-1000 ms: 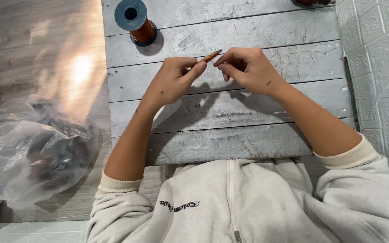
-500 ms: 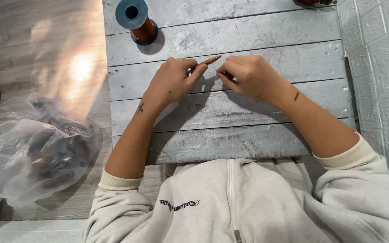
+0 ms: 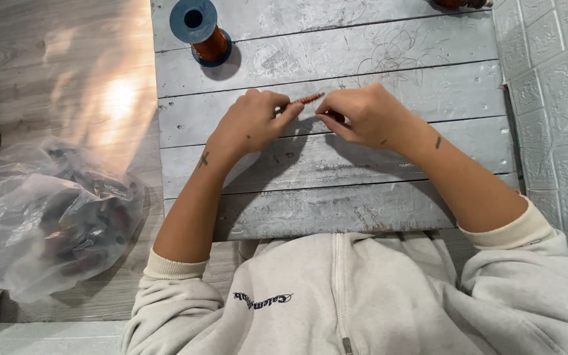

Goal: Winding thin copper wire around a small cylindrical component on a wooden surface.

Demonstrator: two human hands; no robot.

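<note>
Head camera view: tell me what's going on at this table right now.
A person in a pale hoodie works at a grey plank table. The left hand pinches one end of a short copper-coloured coil, raised slightly off the boards. The right hand is closed just beside the coil's other end, fingertips pinched, perhaps on fine wire too thin to see. A blue spool of copper wire stands farther back, and a clear plastic bag lies on the floor.

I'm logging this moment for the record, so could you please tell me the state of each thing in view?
Left hand: closed, pinching one end of the copper coil.
Right hand: closed, grip at the coil's other end.
Copper coil: held just above the table, slightly tilted.
Wire spool: upright on the table, untouched.
Plastic bag: crumpled on the floor, dark contents inside.
Wooden table: scratched grey planks.
</note>
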